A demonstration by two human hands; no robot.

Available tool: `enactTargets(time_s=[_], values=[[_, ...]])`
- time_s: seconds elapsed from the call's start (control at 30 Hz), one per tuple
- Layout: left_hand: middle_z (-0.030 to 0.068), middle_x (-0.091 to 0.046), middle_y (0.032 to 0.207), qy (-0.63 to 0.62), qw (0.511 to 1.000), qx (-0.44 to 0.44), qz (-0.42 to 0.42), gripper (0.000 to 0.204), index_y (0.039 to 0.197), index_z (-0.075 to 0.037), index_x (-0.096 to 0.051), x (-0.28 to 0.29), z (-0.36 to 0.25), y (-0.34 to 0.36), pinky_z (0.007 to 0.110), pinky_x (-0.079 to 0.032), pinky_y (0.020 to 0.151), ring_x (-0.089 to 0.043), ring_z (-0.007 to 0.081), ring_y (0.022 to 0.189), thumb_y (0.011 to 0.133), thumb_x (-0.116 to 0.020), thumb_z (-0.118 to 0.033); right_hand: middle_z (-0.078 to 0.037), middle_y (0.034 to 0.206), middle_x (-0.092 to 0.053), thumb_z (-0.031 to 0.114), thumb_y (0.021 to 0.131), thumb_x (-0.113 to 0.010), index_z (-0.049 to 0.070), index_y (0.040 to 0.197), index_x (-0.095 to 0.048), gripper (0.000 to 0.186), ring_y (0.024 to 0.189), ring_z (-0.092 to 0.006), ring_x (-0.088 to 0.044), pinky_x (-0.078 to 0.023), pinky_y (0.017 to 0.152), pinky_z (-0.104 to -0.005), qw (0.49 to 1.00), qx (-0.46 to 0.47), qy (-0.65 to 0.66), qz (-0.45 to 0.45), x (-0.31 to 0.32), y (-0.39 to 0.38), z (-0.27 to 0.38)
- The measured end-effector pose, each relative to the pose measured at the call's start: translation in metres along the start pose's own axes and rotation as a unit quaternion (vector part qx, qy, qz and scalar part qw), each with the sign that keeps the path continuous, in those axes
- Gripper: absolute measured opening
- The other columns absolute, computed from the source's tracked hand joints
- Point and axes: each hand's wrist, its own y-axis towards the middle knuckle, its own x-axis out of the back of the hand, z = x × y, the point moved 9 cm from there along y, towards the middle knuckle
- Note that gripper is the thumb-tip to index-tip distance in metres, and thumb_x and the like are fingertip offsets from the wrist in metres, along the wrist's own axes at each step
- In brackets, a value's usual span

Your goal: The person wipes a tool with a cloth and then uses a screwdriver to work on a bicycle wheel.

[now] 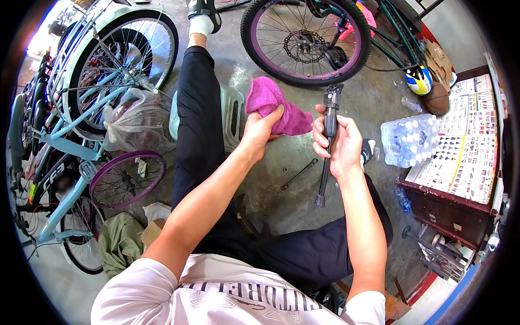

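Observation:
A bunched magenta cloth (292, 119) is gripped in my left hand (258, 130), thumb on top of it. My right hand (346, 143) has its fingers curled around a black bicycle kickstand (323, 181), its bracket end up and its foot hanging down toward me. Cloth and kickstand are close together but apart. Below them on the concrete floor lies a thin dark wrench-like tool (299, 174). Both hands are in the air between my spread legs.
A purple-rimmed bicycle wheel (260, 59) stands ahead. On the left are a light blue bicycle (70, 146), a loose purple wheel rim (93, 189) and a plastic bag (138, 122). To the right sit wrapped water bottles (409, 141), balls (418, 81) and a dark red cabinet (449, 216).

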Motion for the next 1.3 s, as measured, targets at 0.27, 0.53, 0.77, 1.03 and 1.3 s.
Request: enactTargets(time_s=[0.27, 0.53, 0.77, 1.03, 1.3], values=[[0.0046, -0.069, 0.124, 0.024, 0.991, -0.108, 0.072, 0.043, 0.133, -0.002, -0.063, -0.035, -0.049, -0.016, 0.036, -0.049, 0.101, -0.064, 0.0147, 0.114, 0.102, -0.070, -0.031, -0.006, 0.086, -0.057, 0.034, 0.099, -0.033, 0.004, 0.142, -0.051, 0.056, 0.054, -0.0129, -0.046, -0.036, 0.045, -0.0284, 0.999, 0.019, -0.038, 0.009, -0.015, -0.003, -0.002], [0.0008, -0.071, 0.110, 0.193, 0.963, -0.130, 0.136, 0.029, 0.126, -0.004, -0.067, -0.092, -0.042, -0.037, 0.031, -0.054, 0.089, -0.064, 0.0122, 0.101, 0.101, -0.070, -0.018, 0.000, 0.064, -0.052, 0.030, 0.101, -0.030, 0.007, 0.142, -0.060, 0.055, 0.045, -0.0085, -0.045, -0.034, 0.039, -0.0256, 0.955, 0.123, -0.235, -0.136, 0.005, -0.004, 0.000], [0.0009, -0.070, 0.116, -0.037, 0.975, -0.120, 0.184, 0.030, 0.129, -0.005, -0.066, -0.070, -0.031, -0.011, 0.032, -0.055, 0.090, -0.066, 0.0133, 0.103, 0.100, -0.070, -0.010, -0.003, 0.060, -0.048, 0.037, 0.101, -0.032, 0.009, 0.116, -0.058, 0.040, 0.043, -0.0127, -0.038, -0.032, 0.040, -0.0280, 0.976, 0.061, -0.205, -0.032, -0.008, -0.004, 0.000], [0.0013, -0.071, 0.113, 0.005, 0.986, -0.117, 0.116, 0.032, 0.126, -0.004, -0.067, -0.081, -0.029, -0.031, 0.032, -0.053, 0.093, -0.066, 0.0119, 0.103, 0.100, -0.074, -0.021, -0.001, 0.060, -0.048, 0.036, 0.101, -0.036, 0.007, 0.139, -0.053, 0.051, 0.043, -0.0108, -0.040, -0.032, 0.041, -0.0259, 0.906, 0.164, -0.372, -0.119, -0.008, -0.004, 0.013], [0.0001, -0.072, 0.118, -0.135, 0.979, -0.045, 0.146, 0.032, 0.130, -0.009, -0.065, -0.042, -0.001, -0.003, 0.036, -0.054, 0.093, -0.068, 0.0146, 0.107, 0.103, -0.069, -0.027, -0.002, 0.062, -0.047, 0.037, 0.103, -0.035, 0.011, 0.106, -0.049, 0.029, 0.049, -0.0112, -0.040, -0.033, 0.043, -0.0265, 0.982, 0.008, -0.180, -0.050, -0.011, -0.009, -0.018]])
